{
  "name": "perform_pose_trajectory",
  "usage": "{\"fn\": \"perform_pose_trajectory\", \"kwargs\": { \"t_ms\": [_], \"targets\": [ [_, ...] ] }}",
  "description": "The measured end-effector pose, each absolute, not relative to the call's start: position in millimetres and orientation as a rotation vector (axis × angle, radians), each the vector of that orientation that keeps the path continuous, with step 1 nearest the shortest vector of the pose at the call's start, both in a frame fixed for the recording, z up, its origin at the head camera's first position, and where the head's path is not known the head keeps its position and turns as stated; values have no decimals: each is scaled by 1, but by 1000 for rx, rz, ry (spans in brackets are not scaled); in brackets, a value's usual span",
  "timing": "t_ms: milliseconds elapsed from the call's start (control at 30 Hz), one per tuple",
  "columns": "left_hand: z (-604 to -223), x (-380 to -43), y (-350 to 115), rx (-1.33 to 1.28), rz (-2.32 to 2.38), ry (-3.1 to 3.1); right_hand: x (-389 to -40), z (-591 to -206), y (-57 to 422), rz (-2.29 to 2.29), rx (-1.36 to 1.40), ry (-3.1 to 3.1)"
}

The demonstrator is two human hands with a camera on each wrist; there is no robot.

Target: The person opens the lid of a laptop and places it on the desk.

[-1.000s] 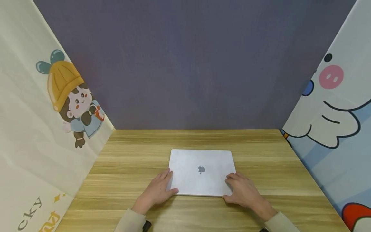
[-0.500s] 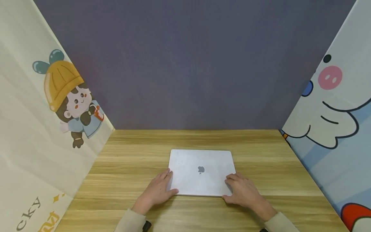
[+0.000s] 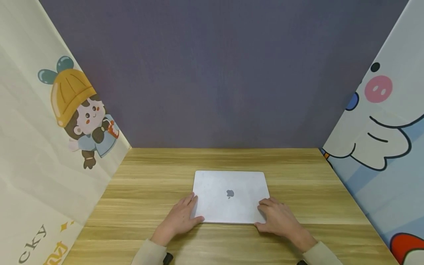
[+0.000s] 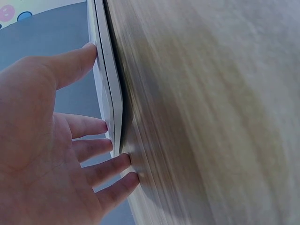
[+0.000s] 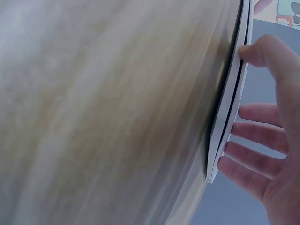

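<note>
Left grip [image 3: 179,218] is relaxed, not clenched: its thumb touches the front edge of the silver laptop [image 3: 228,206], and its extended fingers reach to the left side. Right grip [image 3: 277,218] is also loose, at the near right corner, with the bent thumb against the front edge. The laptop lies closed on the worktop [image 3: 159,165], between both grips, its lid showing a grey apple logo [image 3: 230,193].

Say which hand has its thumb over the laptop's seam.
The right hand: its thumb overlaps the seam; the left hand has its thumb on the lid only.
</note>
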State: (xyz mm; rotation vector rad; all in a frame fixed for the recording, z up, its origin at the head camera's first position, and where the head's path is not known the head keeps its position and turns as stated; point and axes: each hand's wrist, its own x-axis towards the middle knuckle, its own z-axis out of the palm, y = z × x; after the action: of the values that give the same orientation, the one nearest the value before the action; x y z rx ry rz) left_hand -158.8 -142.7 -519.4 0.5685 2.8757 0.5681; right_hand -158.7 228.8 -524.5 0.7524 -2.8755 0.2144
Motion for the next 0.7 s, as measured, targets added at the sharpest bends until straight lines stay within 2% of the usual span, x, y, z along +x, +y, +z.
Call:
{"fn": "perform_pose_trajectory", "kwargs": {
  "t_ms": [700],
  "targets": [
    [-514,-157,-143,546,614,2865,-161,-531,234,106,928,-2649]
  ]
}}
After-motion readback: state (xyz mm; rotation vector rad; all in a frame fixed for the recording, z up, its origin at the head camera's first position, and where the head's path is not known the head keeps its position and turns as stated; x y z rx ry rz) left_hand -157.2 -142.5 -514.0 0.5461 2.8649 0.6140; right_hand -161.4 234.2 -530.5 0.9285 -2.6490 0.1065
